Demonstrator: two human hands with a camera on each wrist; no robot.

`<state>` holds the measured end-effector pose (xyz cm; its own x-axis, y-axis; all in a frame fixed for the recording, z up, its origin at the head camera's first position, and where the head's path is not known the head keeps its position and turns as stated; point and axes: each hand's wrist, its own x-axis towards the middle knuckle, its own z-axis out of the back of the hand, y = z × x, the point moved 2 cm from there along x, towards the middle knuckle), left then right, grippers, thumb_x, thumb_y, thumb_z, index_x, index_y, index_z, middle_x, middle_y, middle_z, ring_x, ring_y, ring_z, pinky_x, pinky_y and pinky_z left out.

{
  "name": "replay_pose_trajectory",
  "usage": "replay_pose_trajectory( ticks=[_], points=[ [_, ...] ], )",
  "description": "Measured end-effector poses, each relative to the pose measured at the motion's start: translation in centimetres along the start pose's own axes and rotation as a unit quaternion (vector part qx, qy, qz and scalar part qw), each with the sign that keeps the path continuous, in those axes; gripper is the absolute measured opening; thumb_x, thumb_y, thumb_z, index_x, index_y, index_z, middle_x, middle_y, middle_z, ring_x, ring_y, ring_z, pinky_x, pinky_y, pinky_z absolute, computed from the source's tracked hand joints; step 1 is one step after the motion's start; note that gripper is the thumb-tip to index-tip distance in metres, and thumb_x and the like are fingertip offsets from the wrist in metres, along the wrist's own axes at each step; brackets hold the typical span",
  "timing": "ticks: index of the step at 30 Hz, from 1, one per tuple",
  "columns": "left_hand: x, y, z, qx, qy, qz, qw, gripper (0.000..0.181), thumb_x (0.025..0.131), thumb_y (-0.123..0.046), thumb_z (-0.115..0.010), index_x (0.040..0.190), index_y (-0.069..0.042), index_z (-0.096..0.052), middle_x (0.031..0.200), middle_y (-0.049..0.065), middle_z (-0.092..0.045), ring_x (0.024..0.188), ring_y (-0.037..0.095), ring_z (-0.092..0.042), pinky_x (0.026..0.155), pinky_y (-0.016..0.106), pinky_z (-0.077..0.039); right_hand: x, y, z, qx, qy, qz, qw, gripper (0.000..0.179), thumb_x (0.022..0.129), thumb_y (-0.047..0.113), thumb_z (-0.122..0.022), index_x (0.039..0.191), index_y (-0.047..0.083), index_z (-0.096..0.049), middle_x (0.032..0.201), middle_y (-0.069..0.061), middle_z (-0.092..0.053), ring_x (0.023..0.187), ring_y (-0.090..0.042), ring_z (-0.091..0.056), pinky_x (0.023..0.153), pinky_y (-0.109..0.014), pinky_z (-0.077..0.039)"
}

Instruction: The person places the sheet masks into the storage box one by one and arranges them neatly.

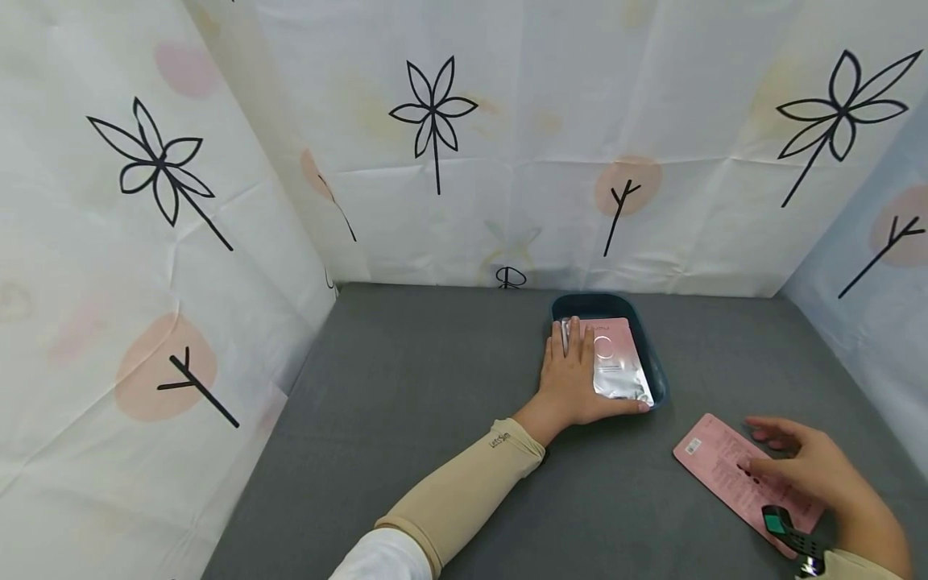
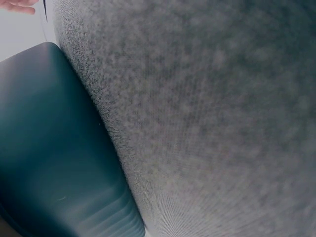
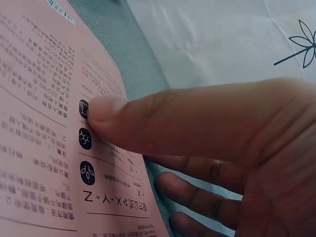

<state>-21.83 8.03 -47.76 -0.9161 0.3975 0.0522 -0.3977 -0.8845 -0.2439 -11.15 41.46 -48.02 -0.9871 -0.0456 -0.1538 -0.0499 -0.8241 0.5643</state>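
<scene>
My left hand (image 1: 569, 387) lies with fingers spread over a pink and silver foil packet (image 1: 616, 354) in a dark teal tray (image 1: 656, 366). Its thumb reaches to the tray's near right corner. To the right, a second pink packet (image 1: 725, 467) lies on the grey table, printed side up. My right hand (image 1: 805, 463) is over that packet, thumb on its printed face, the other fingers loosely bent just beyond its far edge. The right wrist view shows the thumb over small black icons on the packet (image 3: 39, 123), with fingertips visible beside its edge.
The grey table (image 1: 435, 362) is bordered by hanging white cloth (image 1: 522, 201) with flower and twig prints at the back and both sides. In the left wrist view the tray's outer wall (image 2: 54, 138) stands close to the camera.
</scene>
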Motion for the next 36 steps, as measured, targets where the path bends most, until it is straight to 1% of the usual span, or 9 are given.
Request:
replay_pose_trajectory(
  ticks=[4,7,15,18,20,25,27,32,36],
  points=[
    [0.0,0.0,-0.1,0.001,-0.002,0.000,1.0000,0.144,0.071,-0.104,-0.052,0.172,-0.016,0.000,0.180,0.012,0.007,0.167,0.038,0.008,0.135,0.050,-0.010,0.0,0.1,-0.2,0.011,0.000,-0.004,0.9999,0.068,0.090,0.028,-0.086,0.138,-0.011,-0.059,0.110,-0.009,-0.073,0.084,0.018,-0.049,0.068,-0.022,-0.051],
    [0.0,0.0,-0.1,0.000,-0.004,0.000,1.0000,0.144,0.071,-0.103,-0.052,0.173,-0.016,0.000,0.180,0.012,0.007,0.167,0.038,0.007,0.135,0.050,-0.011,0.0,0.2,-0.2,0.014,0.001,-0.004,0.9999,0.067,0.091,0.026,-0.086,0.138,-0.012,-0.059,0.107,-0.005,-0.072,0.082,0.015,-0.051,0.068,-0.022,-0.051],
    [0.1,0.0,0.1,-0.007,-0.004,-0.001,1.0000,0.143,0.072,-0.102,-0.054,0.173,-0.016,-0.001,0.180,0.012,0.009,0.167,0.038,0.009,0.135,0.051,-0.010,0.0,-0.1,-0.2,0.018,0.000,0.001,0.9998,0.062,0.092,0.018,-0.083,0.137,-0.015,-0.057,0.106,-0.010,-0.071,0.081,0.012,-0.054,0.068,-0.020,-0.051],
    [0.1,0.0,0.2,-0.009,-0.002,-0.002,1.0000,0.143,0.072,-0.102,-0.054,0.173,-0.015,0.000,0.180,0.012,0.009,0.167,0.038,0.009,0.135,0.051,-0.010,-0.1,-0.3,-0.2,0.030,-0.003,0.000,0.9995,0.061,0.093,0.016,-0.083,0.137,-0.014,-0.056,0.104,-0.008,-0.069,0.080,0.010,-0.056,0.067,-0.021,-0.051],
    [0.0,0.0,0.2,-0.010,-0.003,-0.002,0.9999,0.143,0.072,-0.101,-0.055,0.173,-0.015,-0.001,0.180,0.012,0.007,0.167,0.038,0.008,0.135,0.051,-0.011,-0.3,-0.4,-0.2,0.048,-0.002,0.011,0.9988,0.057,0.093,0.013,-0.082,0.135,-0.014,-0.055,0.102,-0.001,-0.068,0.080,0.009,-0.059,0.066,-0.021,-0.051],
    [-0.1,0.0,0.3,-0.012,-0.006,-0.001,0.9999,0.141,0.072,-0.101,-0.055,0.173,-0.016,-0.004,0.181,0.012,0.006,0.167,0.038,0.006,0.134,0.051,-0.012,-0.4,0.3,-0.4,0.100,0.016,0.062,0.9929,0.038,0.096,0.004,-0.076,0.125,-0.009,-0.056,0.104,0.030,-0.062,0.087,0.008,-0.064,0.068,-0.020,-0.052],
    [0.0,0.0,0.3,-0.012,-0.006,-0.001,0.9999,0.141,0.072,-0.101,-0.055,0.173,-0.016,-0.004,0.181,0.011,0.007,0.167,0.038,0.006,0.134,0.051,-0.012,-0.3,0.9,-0.3,0.107,0.013,0.083,0.9907,0.028,0.097,0.001,-0.074,0.120,-0.006,-0.059,0.105,0.035,-0.061,0.089,0.008,-0.064,0.069,-0.018,-0.052],
    [-0.1,-0.1,0.4,-0.010,-0.013,-0.002,0.9999,0.141,0.072,-0.101,-0.056,0.173,-0.015,-0.006,0.181,0.012,0.004,0.167,0.039,0.004,0.134,0.052,-0.015,0.2,2.5,0.1,0.107,-0.011,0.105,0.9887,0.009,0.100,-0.001,-0.069,0.109,-0.001,-0.070,0.097,0.022,-0.070,0.081,0.002,-0.064,0.065,-0.019,-0.050],
    [-0.2,-0.1,0.3,-0.012,-0.013,-0.001,0.9998,0.142,0.072,-0.101,-0.055,0.173,-0.015,-0.005,0.181,0.012,0.002,0.167,0.038,0.003,0.134,0.052,-0.016,0.6,3.6,0.5,0.097,-0.004,0.111,0.9891,0.012,0.102,-0.001,-0.066,0.109,0.000,-0.076,0.098,0.021,-0.072,0.079,0.000,-0.063,0.065,-0.021,-0.051]
  ],
)
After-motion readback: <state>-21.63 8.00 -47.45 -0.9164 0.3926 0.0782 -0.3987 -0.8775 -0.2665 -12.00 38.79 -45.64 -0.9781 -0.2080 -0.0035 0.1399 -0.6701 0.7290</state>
